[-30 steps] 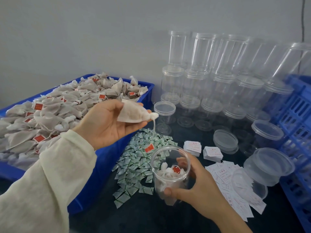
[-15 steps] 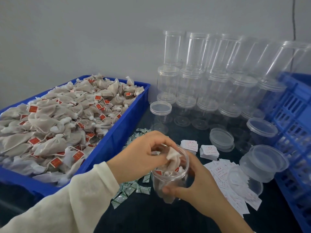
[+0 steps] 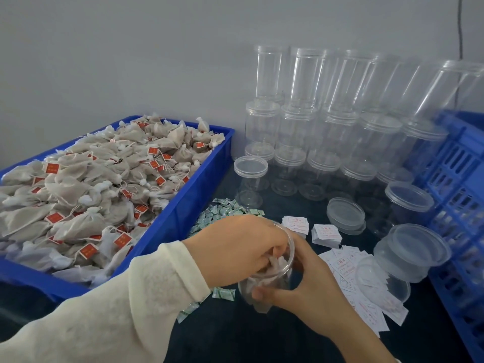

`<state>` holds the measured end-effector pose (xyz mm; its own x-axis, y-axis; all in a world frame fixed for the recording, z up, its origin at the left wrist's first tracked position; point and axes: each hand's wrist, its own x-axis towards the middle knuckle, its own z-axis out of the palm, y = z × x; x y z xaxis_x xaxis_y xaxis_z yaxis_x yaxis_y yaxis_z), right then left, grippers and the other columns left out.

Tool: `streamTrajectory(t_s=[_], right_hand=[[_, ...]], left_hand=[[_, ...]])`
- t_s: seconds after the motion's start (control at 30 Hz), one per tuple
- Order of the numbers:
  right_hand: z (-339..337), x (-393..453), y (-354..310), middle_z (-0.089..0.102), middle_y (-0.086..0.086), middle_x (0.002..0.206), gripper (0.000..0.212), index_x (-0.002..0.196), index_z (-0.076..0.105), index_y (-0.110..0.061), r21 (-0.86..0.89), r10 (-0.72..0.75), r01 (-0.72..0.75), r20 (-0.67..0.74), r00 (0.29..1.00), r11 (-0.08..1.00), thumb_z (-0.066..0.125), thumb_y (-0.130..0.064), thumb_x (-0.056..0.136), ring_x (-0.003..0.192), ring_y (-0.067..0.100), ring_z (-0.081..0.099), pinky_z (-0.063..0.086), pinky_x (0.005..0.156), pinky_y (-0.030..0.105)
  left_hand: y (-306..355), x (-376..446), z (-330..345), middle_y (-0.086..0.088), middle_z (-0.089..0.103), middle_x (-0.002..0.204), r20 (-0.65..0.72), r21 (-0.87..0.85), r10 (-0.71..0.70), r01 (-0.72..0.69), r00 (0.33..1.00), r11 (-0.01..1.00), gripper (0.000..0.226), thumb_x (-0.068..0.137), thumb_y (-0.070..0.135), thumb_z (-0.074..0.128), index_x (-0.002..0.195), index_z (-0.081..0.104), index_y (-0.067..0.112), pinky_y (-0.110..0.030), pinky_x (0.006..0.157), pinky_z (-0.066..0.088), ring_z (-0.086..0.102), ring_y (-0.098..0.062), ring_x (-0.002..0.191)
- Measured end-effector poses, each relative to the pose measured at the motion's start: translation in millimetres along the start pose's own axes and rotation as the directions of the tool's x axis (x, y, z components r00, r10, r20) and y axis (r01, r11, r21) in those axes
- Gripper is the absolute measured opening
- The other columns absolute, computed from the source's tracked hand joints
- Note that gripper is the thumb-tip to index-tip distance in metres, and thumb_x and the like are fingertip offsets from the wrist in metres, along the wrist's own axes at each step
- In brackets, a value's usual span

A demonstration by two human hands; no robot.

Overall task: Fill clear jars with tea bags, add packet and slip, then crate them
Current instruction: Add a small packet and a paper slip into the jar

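Tipping is the main risk: the jar (image 3: 267, 273) sits near the front edge of the tabletop (image 3: 262, 336), leaning a little toward the camera, and the left hand (image 3: 235, 250) pushes down into its mouth. If that push goes off centre, I judge the light plastic could slide or roll out of the right hand's (image 3: 301, 281) hold and spill its load over the packets (image 3: 225, 213) scattered beside it. A second risk is a string or red tag catching on the fingers, so that a tea bag (image 3: 272, 263) comes back out when the hand lifts. Overpacking could also leave no room for the packet and the slip.

The left hand covers the jar's opening from the left, its fingers curled down inside the rim; they seem to press or pinch a tea bag there, but the fingertips are hidden, so I cannot tell which. The right hand wraps the jar from the right, thumb across the near wall and fingers behind, a firm grip around the body. The jar thus lies between the two hands, touching both, with pale bags showing through its wall.

The blue tray (image 3: 183, 195) of tea bags stands along the left edge, the slips (image 3: 296, 224) lie just right of the jar, and the crate (image 3: 461, 179) is at the right edge.
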<state>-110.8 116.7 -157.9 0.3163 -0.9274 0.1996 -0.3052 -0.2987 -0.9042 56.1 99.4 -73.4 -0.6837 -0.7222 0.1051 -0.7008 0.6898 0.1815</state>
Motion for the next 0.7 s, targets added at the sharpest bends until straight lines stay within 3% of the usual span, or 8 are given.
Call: streamTrajectory(t_s=[0.17, 0.23, 0.3, 0.33, 0.4, 0.5, 0.6, 0.7], right_hand=[[-4, -4, 3, 0.059, -0.032, 0.118, 0.086, 0.12, 0.043, -0.063, -0.025, 0.016, -0.017, -0.015, 1.0, 1.0, 0.088, -0.048, 0.049, 0.109, -0.01, 0.056, 0.048, 0.076, 0.006], [-5, -5, 5, 0.058, -0.033, 0.118, 0.084, 0.119, 0.042, -0.064, -0.035, 0.018, -0.019, -0.034, 0.999, 0.999, 0.086, -0.052, 0.048, 0.108, -0.012, 0.055, 0.046, 0.075, 0.002], [-6, -6, 5, 0.058, -0.033, 0.118, 0.082, 0.119, 0.043, -0.065, -0.037, 0.01, -0.012, -0.05, 0.999, 0.999, 0.086, -0.053, 0.05, 0.109, -0.013, 0.054, 0.045, 0.075, 0.001], [-6, -7, 5, 0.058, -0.032, 0.118, 0.082, 0.119, 0.044, -0.065, -0.029, 0.0, -0.002, -0.056, 0.998, 1.0, 0.087, -0.05, 0.051, 0.109, -0.012, 0.054, 0.045, 0.075, 0.002], [-7, -7, 6, 0.061, -0.028, 0.117, 0.081, 0.119, 0.047, -0.061, -0.013, -0.03, 0.029, -0.064, 0.997, 1.0, 0.09, -0.036, 0.055, 0.108, -0.009, 0.057, 0.043, 0.078, 0.001], [-8, -8, 6, 0.064, -0.021, 0.116, 0.079, 0.121, 0.052, -0.052, -0.014, -0.069, 0.068, -0.062, 0.996, 0.998, 0.093, -0.029, 0.057, 0.106, -0.002, 0.061, 0.044, 0.08, 0.003], [-8, -9, 5, 0.064, -0.023, 0.116, 0.079, 0.122, 0.053, -0.05, -0.04, -0.086, 0.083, -0.068, 0.994, 0.996, 0.092, -0.031, 0.056, 0.107, -0.005, 0.059, 0.042, 0.08, 0.001], [-7, -11, 5, 0.064, -0.02, 0.117, 0.082, 0.127, 0.052, -0.047, -0.062, -0.103, 0.101, -0.03, 0.994, 0.993, 0.089, -0.034, 0.055, 0.109, -0.001, 0.059, 0.05, 0.079, 0.012]], left_hand=[[1, 5, -3, 0.003, 0.062, 0.09, 0.138, 0.286, 0.002, -0.042, 0.99, 0.957, 0.027, 0.099, 0.034, 0.04, 0.096, 0.064, 0.024, -0.035, 0.073, 0.048, 0.058, -0.018, 0.088], [0, 3, -5, 0.004, 0.058, 0.079, 0.24, 0.164, -0.011, -0.03, 0.971, 0.986, 0.042, 0.1, 0.049, 0.027, 0.082, 0.056, 0.025, -0.036, 0.075, 0.046, 0.056, -0.015, 0.079], [-1, -2, -4, 0.004, 0.062, 0.08, 0.314, 0.02, 0.014, -0.021, 0.949, 1.0, 0.055, 0.093, 0.065, 0.018, 0.082, 0.057, 0.027, -0.038, 0.091, 0.043, 0.057, -0.011, 0.08], [-2, -3, -2, 0.006, 0.065, 0.086, 0.319, 0.052, 0.051, -0.071, 0.947, 0.996, 0.061, 0.09, 0.07, 0.02, 0.089, 0.061, 0.025, -0.039, 0.105, 0.035, 0.058, -0.009, 0.085], [-4, -5, 7, 0.008, 0.067, 0.105, 0.289, 0.207, 0.109, -0.173, 0.951, 0.963, 0.057, 0.089, 0.071, 0.033, 0.108, 0.063, 0.025, -0.035, 0.12, -0.001, 0.058, -0.008, 0.103], [-5, -6, 14, 0.009, 0.058, 0.129, 0.303, 0.294, 0.133, -0.225, 0.944, 0.929, 0.046, 0.094, 0.055, 0.042, 0.125, 0.057, 0.024, -0.026, 0.1, -0.036, 0.048, -0.01, 0.125], [-5, -6, 15, 0.007, 0.06, 0.127, 0.357, 0.246, 0.079, -0.175, 0.931, 0.953, 0.04, 0.097, 0.049, 0.039, 0.12, 0.059, 0.024, -0.03, 0.086, -0.045, 0.052, -0.012, 0.122], [-7, -8, 16, 0.004, 0.066, 0.11, 0.427, 0.169, 0.026, -0.108, 0.904, 0.98, 0.04, 0.098, 0.05, 0.035, 0.112, 0.061, 0.023, -0.046, 0.101, -0.036, 0.057, -0.013, 0.109]])
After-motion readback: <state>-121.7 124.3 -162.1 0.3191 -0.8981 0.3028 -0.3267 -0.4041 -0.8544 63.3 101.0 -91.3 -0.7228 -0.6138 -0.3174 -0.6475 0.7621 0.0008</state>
